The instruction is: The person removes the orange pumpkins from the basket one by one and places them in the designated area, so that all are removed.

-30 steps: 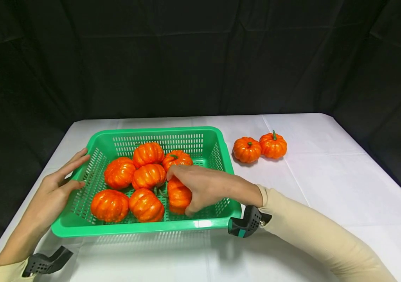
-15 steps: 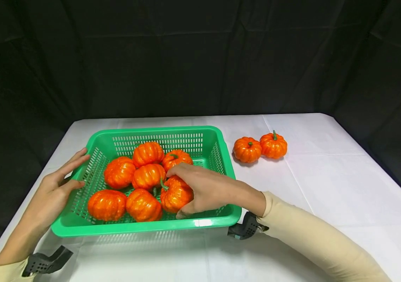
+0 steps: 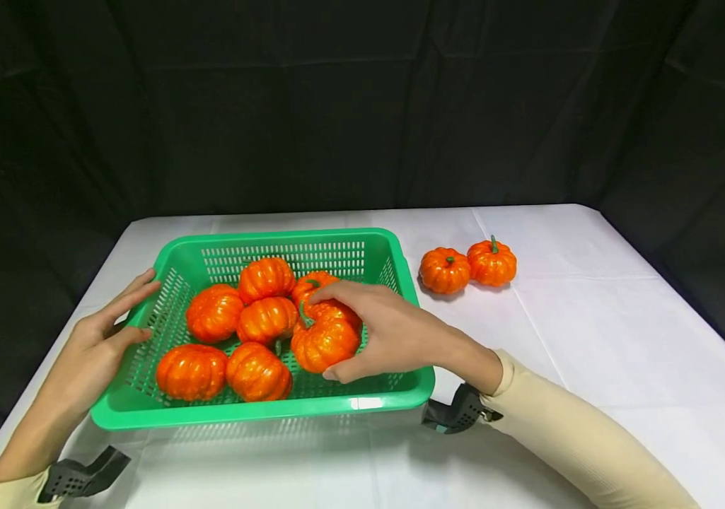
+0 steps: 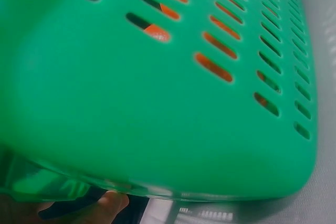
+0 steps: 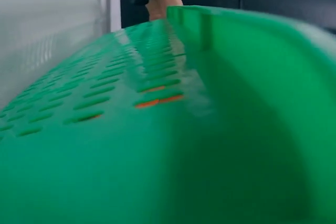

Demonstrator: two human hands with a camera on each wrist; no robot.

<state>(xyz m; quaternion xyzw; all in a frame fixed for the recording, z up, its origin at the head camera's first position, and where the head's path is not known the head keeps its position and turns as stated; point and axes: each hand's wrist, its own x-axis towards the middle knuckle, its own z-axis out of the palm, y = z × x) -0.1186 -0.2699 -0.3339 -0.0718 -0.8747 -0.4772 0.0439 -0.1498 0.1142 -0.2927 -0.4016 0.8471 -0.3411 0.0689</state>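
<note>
Head view: the right hand (image 3: 394, 332) grips a pumpkin (image 3: 325, 341), fingers curled round it, inside the green basket (image 3: 260, 413) near its right wall. The pumpkin is tilted; its green stem (image 3: 303, 315) points up and to the left. Its skin is glossy orange and ribbed. The left hand (image 3: 97, 346) rests on the basket's left rim, fingers straight. The basket sits on a white table (image 3: 591, 339); black cloth (image 3: 362, 106) hangs behind.

A small glossy orange ribbed plastic pumpkin (image 3: 324, 344) with a green stem is gripped in the right hand (image 3: 394, 332), tilted stem-leftward, inside the green slotted plastic basket (image 3: 260, 413), whose left rim is touched by the left hand (image 3: 97, 346)
</note>
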